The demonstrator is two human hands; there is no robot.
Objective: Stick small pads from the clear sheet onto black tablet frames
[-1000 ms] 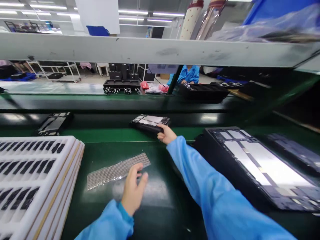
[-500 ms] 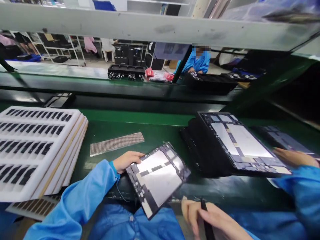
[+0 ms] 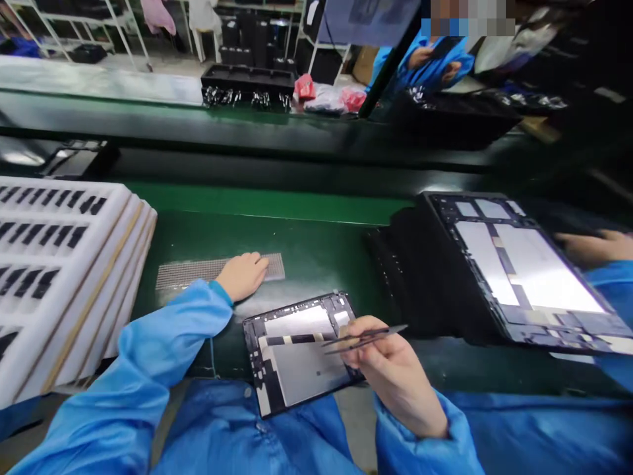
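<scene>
My left hand (image 3: 243, 276), its fingers bent and closed, is on the right part of a flat strip of small square pads (image 3: 190, 272). The fingertips' undersides are hidden. A pair of dark tweezers (image 3: 366, 339) is held in my right hand (image 3: 395, 373), the tips pointing left over an opened tablet (image 3: 309, 373). The tablet lies face-down at the front edge of the bench, its silvery inside showing, partly covered by my right hand.
White foam trays (image 3: 99, 284) with dark parts are stacked at left. More opened tablets (image 3: 534, 264) are stacked at right, near a co-worker's blurred hand (image 3: 603, 247). Beyond the bench, another person in blue (image 3: 435, 63) works behind a black box (image 3: 455, 119).
My left hand has let go of the tablet and moved onto the strip. The tablet has been set down. My right hand has brought the tweezers up over it. The view has tilted down.
</scene>
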